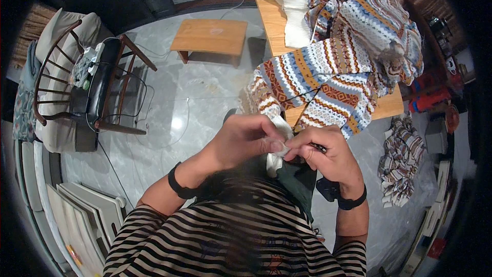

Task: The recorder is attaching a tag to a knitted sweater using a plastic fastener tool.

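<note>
My left hand (pixel 250 140) and my right hand (pixel 323 148) meet in front of my body, pinching a bit of white knitted fabric (pixel 280 148) between their fingertips. A small dark tool, its kind not clear, also lies in the grip of my right hand. From my fingers the white part hangs down over my lap and runs up towards a patterned knit garment (pixel 296 73), banded in blue, rust, mustard and white. That garment lies on a wooden table (pixel 275 42) and drapes over its near edge. More such knitwear (pixel 376 27) is heaped behind it.
A low wooden stool (pixel 211 36) stands on the tiled floor beyond my left hand. At the left is a wooden chair (pixel 103 80) with cables and a power strip. Another heap of patterned knitwear (pixel 403 161) lies on the floor at the right. Pale panels (pixel 84 211) lean at lower left.
</note>
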Motion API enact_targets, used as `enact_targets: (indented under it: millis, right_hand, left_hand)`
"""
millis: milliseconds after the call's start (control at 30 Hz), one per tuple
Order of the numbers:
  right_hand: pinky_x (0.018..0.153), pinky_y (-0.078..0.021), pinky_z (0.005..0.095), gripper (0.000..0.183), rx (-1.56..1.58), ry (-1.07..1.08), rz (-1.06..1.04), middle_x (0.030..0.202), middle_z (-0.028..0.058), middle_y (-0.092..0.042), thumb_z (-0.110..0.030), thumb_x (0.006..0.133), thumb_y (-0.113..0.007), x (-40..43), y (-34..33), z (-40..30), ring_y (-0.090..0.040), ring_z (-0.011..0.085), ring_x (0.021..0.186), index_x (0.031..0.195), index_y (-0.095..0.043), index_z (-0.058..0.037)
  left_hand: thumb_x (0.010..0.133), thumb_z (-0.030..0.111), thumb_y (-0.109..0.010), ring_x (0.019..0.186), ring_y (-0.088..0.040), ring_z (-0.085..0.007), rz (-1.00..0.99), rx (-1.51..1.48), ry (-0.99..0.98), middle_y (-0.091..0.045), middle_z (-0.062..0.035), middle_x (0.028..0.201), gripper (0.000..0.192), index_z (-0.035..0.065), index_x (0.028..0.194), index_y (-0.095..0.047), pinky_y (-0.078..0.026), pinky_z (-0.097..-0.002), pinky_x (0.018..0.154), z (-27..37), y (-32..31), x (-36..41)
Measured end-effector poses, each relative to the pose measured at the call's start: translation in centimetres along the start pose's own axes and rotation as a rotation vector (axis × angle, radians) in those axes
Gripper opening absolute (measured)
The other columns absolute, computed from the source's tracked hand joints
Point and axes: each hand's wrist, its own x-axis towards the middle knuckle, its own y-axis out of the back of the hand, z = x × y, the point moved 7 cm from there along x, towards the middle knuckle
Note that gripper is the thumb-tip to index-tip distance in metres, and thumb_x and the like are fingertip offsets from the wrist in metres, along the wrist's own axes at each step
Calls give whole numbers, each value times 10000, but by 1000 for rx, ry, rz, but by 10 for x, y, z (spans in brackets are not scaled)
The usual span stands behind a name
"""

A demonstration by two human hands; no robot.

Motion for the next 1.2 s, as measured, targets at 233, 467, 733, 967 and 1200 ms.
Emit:
enact_targets:
  millis: [233,467,733,967,1200]
  right_hand:
    - [626,-508,355,368,-453,141,270,853,125,-613,59,601,-558,-15,-11,-8,-628,298,699,946,-628,-46]
    - [621,-494,325,324,-426,79,347,788,116,-591,50,655,-572,-10,-13,-7,-612,273,650,970,-598,-23]
    - [530,-415,211,137,54,-39,365,704,49,-619,32,851,-491,-6,-11,-5,-528,73,566,972,-553,12]
    - [639,-501,288,211,-123,-41,352,790,129,-638,97,773,-500,-4,-13,-1,-672,205,724,950,-559,-1]
    - [488,-394,207,150,446,-238,183,877,65,-653,28,883,-447,-3,-20,23,-495,47,546,1000,-531,-16]
  left_hand:
    - [833,58,-664,774,-629,-111,244,305,-184,-661,-90,866,101,-24,868,-618,-515,-258,665,15,1,-10]
    - [828,60,-667,762,-639,-129,219,558,-373,-656,-84,845,93,2,869,-606,-508,-257,638,27,-6,-7]
    - [809,-5,-672,746,-627,-92,376,183,-279,-649,-67,791,146,-1,825,-527,-532,-260,648,23,7,-4]
    - [811,-38,-651,757,-630,-86,193,410,-255,-663,-77,811,82,-13,856,-586,-535,-249,659,38,6,2]
    - [805,-60,-628,781,-638,-113,164,261,-160,-641,-78,815,123,-4,914,-619,-510,-233,703,26,13,-1]
